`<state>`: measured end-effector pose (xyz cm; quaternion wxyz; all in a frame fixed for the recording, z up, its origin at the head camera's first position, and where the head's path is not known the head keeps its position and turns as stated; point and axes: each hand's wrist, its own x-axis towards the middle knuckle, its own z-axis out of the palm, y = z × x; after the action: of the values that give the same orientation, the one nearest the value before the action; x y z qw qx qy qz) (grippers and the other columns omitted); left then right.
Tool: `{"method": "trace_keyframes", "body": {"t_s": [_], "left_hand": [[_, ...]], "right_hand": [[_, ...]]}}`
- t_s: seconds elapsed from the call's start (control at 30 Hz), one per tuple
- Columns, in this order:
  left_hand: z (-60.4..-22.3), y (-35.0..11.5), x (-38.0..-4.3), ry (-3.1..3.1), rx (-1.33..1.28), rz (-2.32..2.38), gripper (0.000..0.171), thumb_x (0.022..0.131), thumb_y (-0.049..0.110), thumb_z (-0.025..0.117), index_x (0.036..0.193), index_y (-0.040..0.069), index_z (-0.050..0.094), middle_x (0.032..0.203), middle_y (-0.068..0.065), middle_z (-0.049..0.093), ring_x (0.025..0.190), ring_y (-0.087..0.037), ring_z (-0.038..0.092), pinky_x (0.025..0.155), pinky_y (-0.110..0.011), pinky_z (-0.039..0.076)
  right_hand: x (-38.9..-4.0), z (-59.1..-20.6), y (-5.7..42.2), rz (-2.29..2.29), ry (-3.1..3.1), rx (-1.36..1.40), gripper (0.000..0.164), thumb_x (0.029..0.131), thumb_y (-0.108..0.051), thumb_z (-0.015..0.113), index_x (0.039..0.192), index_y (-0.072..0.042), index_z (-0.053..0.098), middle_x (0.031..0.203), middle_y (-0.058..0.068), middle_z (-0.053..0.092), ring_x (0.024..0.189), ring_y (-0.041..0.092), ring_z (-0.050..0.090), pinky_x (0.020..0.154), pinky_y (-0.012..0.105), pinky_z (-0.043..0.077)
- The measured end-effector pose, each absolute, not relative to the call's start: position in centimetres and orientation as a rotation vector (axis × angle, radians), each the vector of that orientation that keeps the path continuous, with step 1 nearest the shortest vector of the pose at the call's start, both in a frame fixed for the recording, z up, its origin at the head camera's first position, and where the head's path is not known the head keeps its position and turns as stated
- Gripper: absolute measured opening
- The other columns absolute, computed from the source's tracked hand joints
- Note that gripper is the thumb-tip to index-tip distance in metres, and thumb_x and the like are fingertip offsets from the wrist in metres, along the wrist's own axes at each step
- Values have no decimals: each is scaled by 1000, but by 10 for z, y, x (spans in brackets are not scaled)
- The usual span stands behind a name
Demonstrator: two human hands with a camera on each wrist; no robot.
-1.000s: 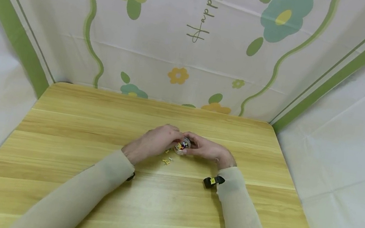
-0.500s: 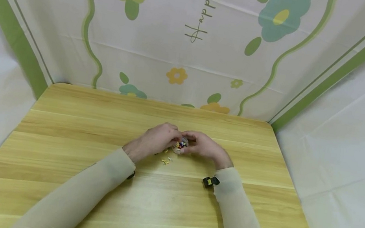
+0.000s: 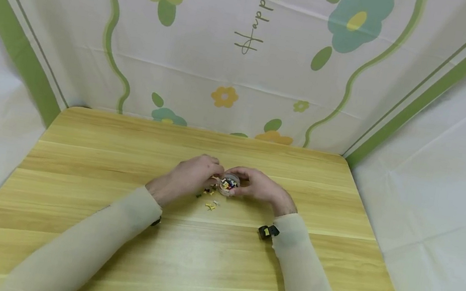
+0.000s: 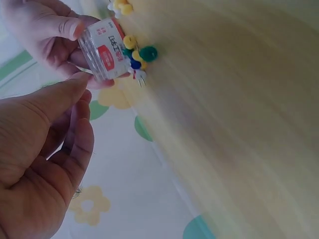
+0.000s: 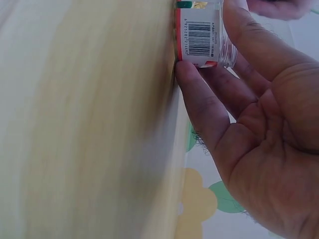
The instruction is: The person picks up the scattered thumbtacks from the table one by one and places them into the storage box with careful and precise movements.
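Note:
My right hand [image 3: 262, 189] holds a small clear jar [image 4: 107, 50] between thumb and fingers. It stands upright on the table, its mouth uncovered, with mixed-colour push pins [image 3: 228, 184] inside. A red and white label wraps its side, and a barcode [image 5: 199, 39] faces the right wrist view. My left hand [image 3: 189, 175] is just left of the jar's rim, fingers curled and thumb meeting forefinger. A small yellow bit, apparently a push pin, shows at those fingertips in the head view; the left wrist view hides it. Several loose push pins [image 4: 148, 53] lie beside the jar.
More yellow pins [image 3: 210, 206] and a white pin [image 3: 216, 203] lie nearer me on the wooden table [image 3: 194, 272]. A flower-printed cloth [image 3: 207, 50] hangs behind the table's far edge. White cloth hangs along both sides.
My left hand has drawn left from over the jar's mouth, uncovering more loose pins and more of the jar's contents. The right hand keeps its hold, with the jar slightly farther left in view.

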<state>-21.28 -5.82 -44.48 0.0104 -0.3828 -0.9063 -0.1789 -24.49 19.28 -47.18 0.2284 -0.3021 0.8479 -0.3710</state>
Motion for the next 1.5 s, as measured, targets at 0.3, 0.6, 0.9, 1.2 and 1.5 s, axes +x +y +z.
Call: {"method": "trace_keyframes", "body": {"t_s": [0.3,0.6,0.9,1.2,1.5], "left_hand": [[-446,-74,-201,-2823,-1328,-351,12,90,7,79,101,11,78,91,0,70,82,-13,63,76,-27,56],[-450,-77,-192,-2924,-1330,-233,13,99,8,66,92,15,75,86,5,65,75,-10,56,67,-28,51],[-456,-81,-188,-2902,-1321,-218,18,99,3,65,90,15,74,88,3,67,74,-10,54,65,-28,50],[-456,-80,-191,-2899,-1307,-206,16,101,6,64,93,15,75,87,4,65,75,-8,56,65,-26,50],[-449,-79,-192,-2870,-1278,-225,16,97,7,70,104,18,79,91,5,63,82,-10,57,72,-27,52]], "right_hand": [[-247,-472,193,-1016,2327,-845,59,90,-18,79,145,-11,58,141,3,64,127,18,58,112,40,42],[-244,-470,193,-992,2333,-848,57,92,-18,78,145,-11,58,141,2,63,128,18,57,112,41,42],[-244,-471,193,-1006,2323,-837,55,93,-18,78,144,-13,58,141,0,63,128,17,56,112,41,42],[-244,-471,192,-1041,2301,-866,55,93,-17,77,144,-10,58,140,4,64,128,22,57,112,46,42],[-245,-472,193,-1025,2316,-853,57,93,-17,77,145,-12,57,138,2,63,126,19,58,111,43,42]]}}
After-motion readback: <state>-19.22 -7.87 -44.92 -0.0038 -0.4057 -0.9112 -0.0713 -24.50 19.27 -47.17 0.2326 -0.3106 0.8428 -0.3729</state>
